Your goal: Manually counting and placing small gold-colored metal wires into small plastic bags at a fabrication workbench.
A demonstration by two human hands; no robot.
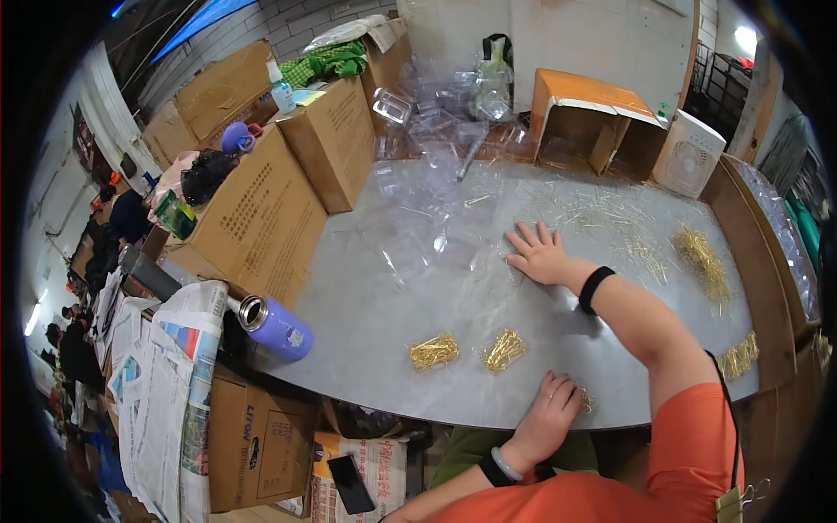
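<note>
My right hand (539, 254) lies flat on the grey table with its fingers spread, beside clear plastic boxes (453, 248) and thin loose pieces. My left hand (549, 410) is at the table's near edge, its fingers curled round a small bundle of gold pin-like pieces (588, 401), mostly hidden by the hand. To its left, two more gold bundles, a left one (433, 352) and a right one (505, 350), rest on the table; they seem to be in clear packs. Loose thin gold pieces (641, 253) are scattered beyond my right forearm.
A gold heap (700, 261) and another bundle (739, 356) lie at the right. An open purple bottle (275, 329) stands at the left edge, near tall cardboard boxes (253, 222). At the back are an orange-topped box (597, 122) and a white fan (689, 155).
</note>
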